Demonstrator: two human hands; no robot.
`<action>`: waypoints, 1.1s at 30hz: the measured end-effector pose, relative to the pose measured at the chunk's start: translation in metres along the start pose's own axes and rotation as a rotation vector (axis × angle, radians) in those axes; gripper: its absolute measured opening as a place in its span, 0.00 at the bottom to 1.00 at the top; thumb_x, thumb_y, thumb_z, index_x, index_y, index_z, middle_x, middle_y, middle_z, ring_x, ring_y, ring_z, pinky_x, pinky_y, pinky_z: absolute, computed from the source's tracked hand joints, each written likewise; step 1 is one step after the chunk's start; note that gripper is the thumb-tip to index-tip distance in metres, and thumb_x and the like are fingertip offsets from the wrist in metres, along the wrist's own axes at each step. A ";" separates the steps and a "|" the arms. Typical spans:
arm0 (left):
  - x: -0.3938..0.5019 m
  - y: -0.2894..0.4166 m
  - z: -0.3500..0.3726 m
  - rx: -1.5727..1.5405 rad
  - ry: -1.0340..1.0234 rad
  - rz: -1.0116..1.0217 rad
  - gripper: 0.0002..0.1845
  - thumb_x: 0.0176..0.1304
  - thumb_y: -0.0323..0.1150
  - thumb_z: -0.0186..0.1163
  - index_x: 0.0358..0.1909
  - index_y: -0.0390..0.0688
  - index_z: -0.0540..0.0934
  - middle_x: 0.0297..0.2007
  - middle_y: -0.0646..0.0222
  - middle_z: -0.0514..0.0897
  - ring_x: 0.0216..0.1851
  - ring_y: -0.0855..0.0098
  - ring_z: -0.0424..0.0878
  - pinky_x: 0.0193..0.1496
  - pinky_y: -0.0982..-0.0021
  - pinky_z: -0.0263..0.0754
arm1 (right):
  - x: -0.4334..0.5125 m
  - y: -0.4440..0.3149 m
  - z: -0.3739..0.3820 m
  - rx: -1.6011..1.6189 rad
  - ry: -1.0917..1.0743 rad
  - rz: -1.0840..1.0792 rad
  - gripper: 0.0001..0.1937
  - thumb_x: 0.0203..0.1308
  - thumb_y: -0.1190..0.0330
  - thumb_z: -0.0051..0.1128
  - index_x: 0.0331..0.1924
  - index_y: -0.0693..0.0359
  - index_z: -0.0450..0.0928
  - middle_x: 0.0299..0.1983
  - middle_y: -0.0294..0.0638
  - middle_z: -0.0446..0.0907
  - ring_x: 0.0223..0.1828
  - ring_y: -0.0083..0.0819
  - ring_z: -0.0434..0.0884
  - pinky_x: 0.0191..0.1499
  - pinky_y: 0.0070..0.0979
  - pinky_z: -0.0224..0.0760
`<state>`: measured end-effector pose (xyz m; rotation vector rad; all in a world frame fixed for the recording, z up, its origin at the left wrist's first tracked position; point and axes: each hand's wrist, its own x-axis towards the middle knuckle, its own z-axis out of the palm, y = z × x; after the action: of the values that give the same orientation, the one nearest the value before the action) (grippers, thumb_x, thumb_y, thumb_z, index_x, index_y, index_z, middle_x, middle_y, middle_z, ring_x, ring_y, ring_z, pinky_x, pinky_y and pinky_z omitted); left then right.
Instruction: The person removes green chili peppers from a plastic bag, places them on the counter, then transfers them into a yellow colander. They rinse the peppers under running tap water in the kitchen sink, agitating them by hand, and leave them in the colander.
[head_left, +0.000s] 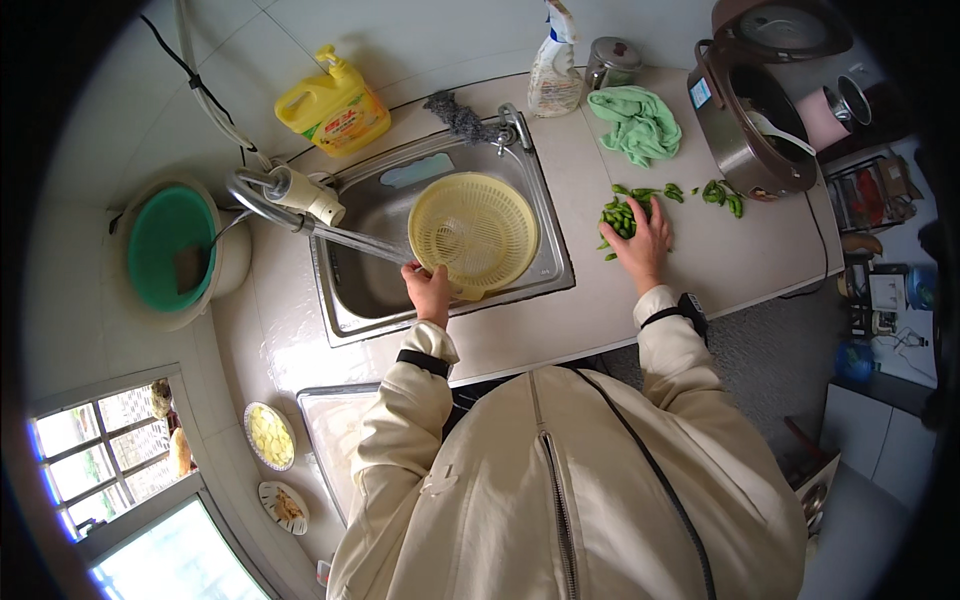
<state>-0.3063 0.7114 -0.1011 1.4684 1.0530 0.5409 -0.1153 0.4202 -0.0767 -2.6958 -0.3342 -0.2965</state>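
My left hand (427, 294) grips the near rim of a pale yellow plastic colander (487, 232), with no food visible in it. The colander sits over the right part of a stainless steel sink (360, 289). Water streams from the curved faucet (270, 202) toward the colander's left side, close to my left hand. On the counter right of the sink, my right hand (641, 244) reaches over a pile of small green peppers (619, 217), fingers spread and touching them. My palm and fingers hide part of the pile.
More green peppers (724, 195) lie near an open rice cooker (750, 127). Behind them are a green cloth (637, 124), a spray bottle (553, 75) and a yellow detergent jug (334, 109). A green basin (169, 247) stands left; a bowl of pale slices (270, 436) sits lower left.
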 end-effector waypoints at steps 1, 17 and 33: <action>-0.001 0.001 0.006 0.025 0.001 0.037 0.19 0.52 0.23 0.58 0.44 0.36 0.61 0.34 0.59 0.78 0.32 0.72 0.78 0.35 0.74 0.72 | 0.001 -0.004 0.002 0.000 -0.001 0.038 0.34 0.39 0.43 0.63 0.55 0.41 0.71 0.64 0.48 0.59 0.61 0.53 0.60 0.60 0.50 0.52; 0.014 -0.030 0.007 -0.002 -0.077 0.063 0.16 0.55 0.22 0.57 0.42 0.38 0.62 0.40 0.60 0.75 0.40 0.72 0.75 0.42 0.73 0.71 | -0.036 -0.177 0.043 0.636 -0.240 -0.401 0.26 0.51 0.56 0.60 0.53 0.57 0.73 0.59 0.56 0.65 0.62 0.51 0.62 0.60 0.50 0.54; 0.011 -0.007 0.001 -0.117 -0.079 -0.051 0.15 0.56 0.24 0.53 0.45 0.35 0.64 0.41 0.63 0.74 0.40 0.73 0.71 0.47 0.74 0.67 | 0.091 0.173 -0.015 0.032 0.390 -0.036 0.24 0.42 0.51 0.68 0.40 0.55 0.76 0.45 0.45 0.72 0.49 0.45 0.69 0.53 0.39 0.62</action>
<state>-0.3023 0.7198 -0.1105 1.3462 0.9786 0.4957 0.0164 0.2774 -0.1039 -2.5272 -0.2665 -0.8037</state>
